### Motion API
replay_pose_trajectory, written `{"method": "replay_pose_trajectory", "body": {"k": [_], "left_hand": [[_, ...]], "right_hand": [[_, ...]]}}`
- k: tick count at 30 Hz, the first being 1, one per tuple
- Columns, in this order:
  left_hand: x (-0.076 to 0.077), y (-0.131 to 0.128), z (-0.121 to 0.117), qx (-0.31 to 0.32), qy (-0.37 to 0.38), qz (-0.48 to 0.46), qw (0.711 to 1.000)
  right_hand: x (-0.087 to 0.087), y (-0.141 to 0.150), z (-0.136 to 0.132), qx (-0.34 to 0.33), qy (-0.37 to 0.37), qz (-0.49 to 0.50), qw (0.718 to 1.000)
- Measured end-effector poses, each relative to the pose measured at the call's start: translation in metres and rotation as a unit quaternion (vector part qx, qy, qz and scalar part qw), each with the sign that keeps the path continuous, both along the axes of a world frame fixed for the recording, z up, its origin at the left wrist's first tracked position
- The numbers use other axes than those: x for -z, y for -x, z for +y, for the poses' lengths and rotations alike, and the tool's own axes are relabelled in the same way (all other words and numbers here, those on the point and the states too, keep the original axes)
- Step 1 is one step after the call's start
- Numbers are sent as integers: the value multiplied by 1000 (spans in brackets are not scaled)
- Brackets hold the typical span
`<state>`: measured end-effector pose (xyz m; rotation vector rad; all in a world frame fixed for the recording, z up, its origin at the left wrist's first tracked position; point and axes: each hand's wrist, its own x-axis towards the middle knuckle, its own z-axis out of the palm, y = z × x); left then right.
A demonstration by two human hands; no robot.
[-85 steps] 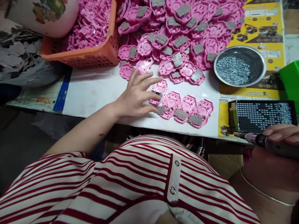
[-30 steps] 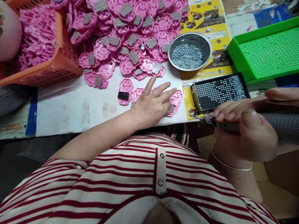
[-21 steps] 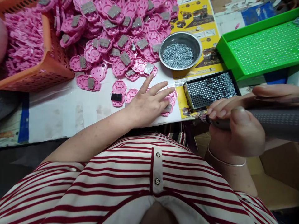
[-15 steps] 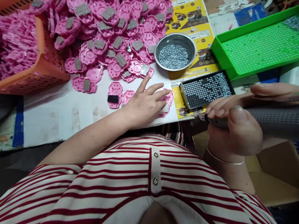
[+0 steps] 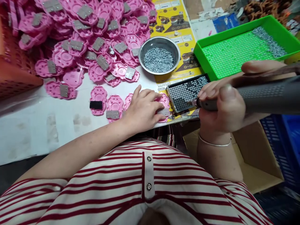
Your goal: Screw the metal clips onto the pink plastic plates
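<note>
My left hand [image 5: 144,110] lies with fingers apart over a short row of pink plastic shells, its fingertips at the rightmost shell [image 5: 163,99]. Other shells in the row carry a grey metal plate [image 5: 112,114] or a black piece [image 5: 96,105]. My right hand [image 5: 228,109] is wrapped round a dark grey electric screwdriver [image 5: 260,95], which points left. The screwdriver's tip is over the near right part of a small black perforated tray [image 5: 179,96] with screws in its holes; whether it touches one I cannot tell.
Behind the row is a large pile of pink shells [image 5: 98,43]. A steel bowl of small screws [image 5: 159,57] stands beyond the tray. At the right is a green tray [image 5: 225,61] with screws at its far end. An orange basket [image 5: 18,68] stands at the left, an open cardboard box [image 5: 260,156] below right.
The view has swung to the right. My right hand has brought the screwdriver's tip from the tray's near edge to over its holes. My left hand stays on the shells, fingers slightly closer together.
</note>
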<state>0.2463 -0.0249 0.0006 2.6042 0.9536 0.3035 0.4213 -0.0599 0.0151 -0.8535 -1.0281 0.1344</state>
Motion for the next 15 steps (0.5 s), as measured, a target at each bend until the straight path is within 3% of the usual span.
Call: {"method": "replay_pose_trajectory", "body": {"k": [4, 15], "left_hand": [[1, 4, -1, -9, -19, -4, 1000], [4, 6, -7, -2, -68, -9, 998]], "right_hand": [[0, -1, 3, 25, 2, 15, 1000], [5, -7, 3, 29, 42, -55, 997]]}}
